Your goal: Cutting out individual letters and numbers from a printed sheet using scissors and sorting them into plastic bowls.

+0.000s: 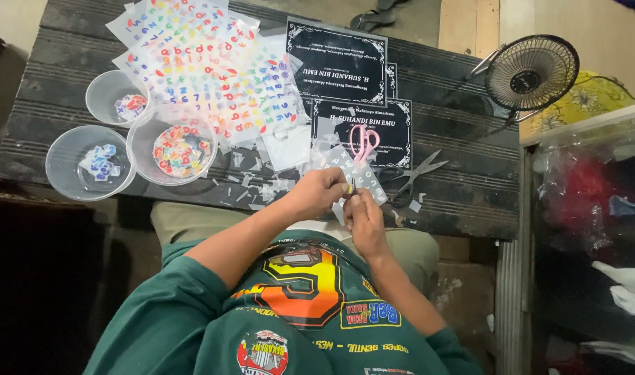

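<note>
My left hand (pixel 317 193) and my right hand (pixel 364 221) meet at the near edge of a dark wooden table (pixel 463 191). Both pinch a narrow clear sticker strip (pixel 361 177) printed with white letters. The strip's far end rests on the table just below a pair of pink-handled scissors (pixel 363 142). My right fingertips sit at the strip's near end, beside my left thumb. Small cut scraps of clear film (pixel 265 189) lie on the table left of my hands.
Sheets of colourful letter stickers (pixel 206 69) cover the table's far left. Three clear plastic bowls (pixel 89 163) (pixel 173 144) (pixel 116 97) hold cut stickers. Two black plaques (pixel 337 59) (pixel 394 128), metal scissors (pixel 416 175), a small black fan (pixel 530 69) and a plastic-covered shelf (pixel 588 180) stand right.
</note>
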